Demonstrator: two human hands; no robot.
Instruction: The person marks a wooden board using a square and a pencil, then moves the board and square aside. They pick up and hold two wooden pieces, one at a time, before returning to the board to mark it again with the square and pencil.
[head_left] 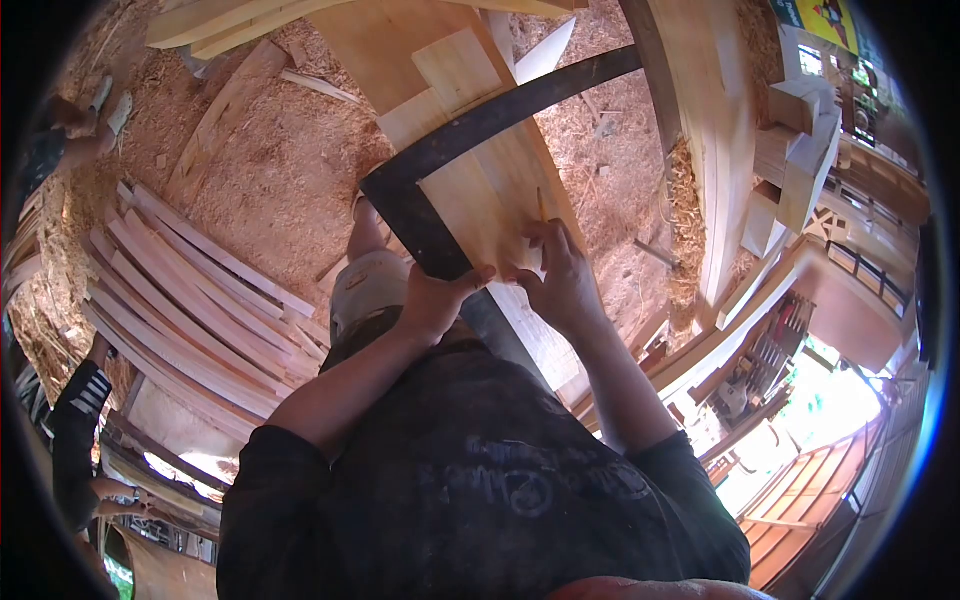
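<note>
**Left bare hand (pixel 436 302) on a black, L-shaped flat square (pixel 415 222); right bare hand (pixel 562 285) with a slim yellow pencil (pixel 542 204)**

In the head view there are two hands, one square, one pencil and one long pale wooden board (pixel 478 192) beneath them. At least six long, pale, curved wooden strips (pixel 190 300) lie to the left. A black sleeve with white stripes (pixel 84 392) belongs to another person.

The square lies across the board, its corner beyond the left hand; that hand is clamped on its near arm, thumb on top. The right hand's fingers are together on the pencil, which juts out past them, over the board.

The left fingers are hidden, so whether they grip the board too cannot be told. The pencil's lower end is covered by the right hand, and a dark shirt (pixel 480 480) cuts off the board's near end.
</note>
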